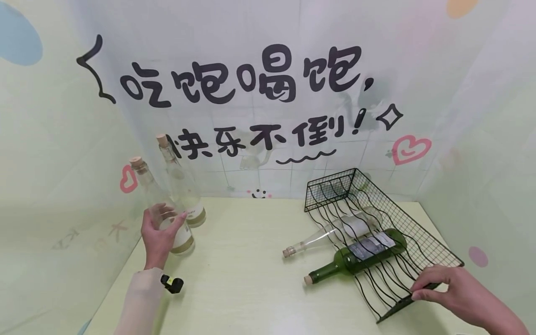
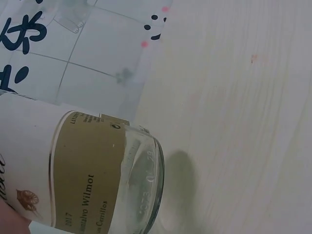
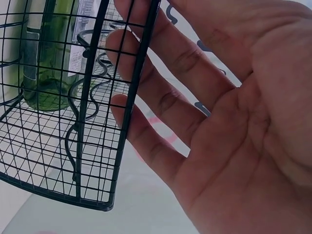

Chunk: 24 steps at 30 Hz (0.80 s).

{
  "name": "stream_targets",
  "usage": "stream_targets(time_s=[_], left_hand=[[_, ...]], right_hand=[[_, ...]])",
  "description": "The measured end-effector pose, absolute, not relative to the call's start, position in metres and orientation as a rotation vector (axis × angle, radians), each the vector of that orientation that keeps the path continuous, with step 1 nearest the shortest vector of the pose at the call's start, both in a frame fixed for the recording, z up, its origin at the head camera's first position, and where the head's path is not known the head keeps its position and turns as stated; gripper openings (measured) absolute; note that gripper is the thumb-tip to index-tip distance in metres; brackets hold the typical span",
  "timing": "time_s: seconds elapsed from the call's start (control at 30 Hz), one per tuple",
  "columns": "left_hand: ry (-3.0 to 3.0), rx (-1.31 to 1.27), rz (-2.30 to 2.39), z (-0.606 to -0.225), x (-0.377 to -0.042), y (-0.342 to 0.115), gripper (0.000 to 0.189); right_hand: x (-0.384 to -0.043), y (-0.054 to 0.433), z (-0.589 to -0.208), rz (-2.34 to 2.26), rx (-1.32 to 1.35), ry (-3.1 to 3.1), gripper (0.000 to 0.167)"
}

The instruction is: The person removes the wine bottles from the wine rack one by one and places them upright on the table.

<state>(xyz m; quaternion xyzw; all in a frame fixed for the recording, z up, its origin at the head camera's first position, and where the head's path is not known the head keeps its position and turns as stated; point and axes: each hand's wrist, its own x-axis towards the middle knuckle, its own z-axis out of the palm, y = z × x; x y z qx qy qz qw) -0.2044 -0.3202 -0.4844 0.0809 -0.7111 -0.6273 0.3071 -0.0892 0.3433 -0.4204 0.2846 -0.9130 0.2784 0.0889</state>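
On the left, my left hand (image 1: 158, 235) grips a clear glass bottle (image 1: 144, 179) around its body, thumb across the front. The bottle is corked and slightly tilted; its white and tan label (image 2: 87, 165) fills the left wrist view. I cannot tell whether its base touches the table. At the right, my right hand (image 1: 460, 293) pinches the near edge of a black wire bottle rack (image 1: 418, 232), its fingertips on the mesh end panel. In the rack lie a clear corked bottle (image 1: 356, 225) and a green corked bottle (image 1: 368, 251), necks pointing left.
A second clear corked bottle (image 1: 177, 181) stands just behind the held one. The pale wooden table (image 1: 251, 279) stretches between the bottles and the rack. Printed curtains (image 1: 268, 107) enclose the back and both sides. A small black device (image 1: 172, 284) sits at my left wrist.
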Motion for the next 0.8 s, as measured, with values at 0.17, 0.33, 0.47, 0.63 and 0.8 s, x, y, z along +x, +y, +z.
stream_targets(time_s=[0.17,0.33,0.47,0.63,0.8], left_hand=[[-1.887,0.230,-1.661,-0.491,-0.205,-0.324,0.062],[-1.894,0.234,-1.651,-0.497,-0.206,-0.326,0.060],[-1.901,0.246,-1.650,-0.500,-0.206,-0.326,0.058],[-1.892,0.225,-1.680,-0.501,-0.207,-0.324,0.061],[-1.883,0.213,-1.697,-0.503,-0.208,-0.322,0.063]], right_hand=[[-0.088,0.343,-0.422,0.824,0.826,-2.721,0.030],[-0.088,0.343,-0.424,0.820,0.809,-2.730,0.030],[-0.088,0.344,-0.425,0.827,0.801,-2.737,0.031],[-0.087,0.345,-0.425,0.854,0.792,-2.753,0.029],[-0.089,0.346,-0.425,0.858,0.767,-2.770,0.027]])
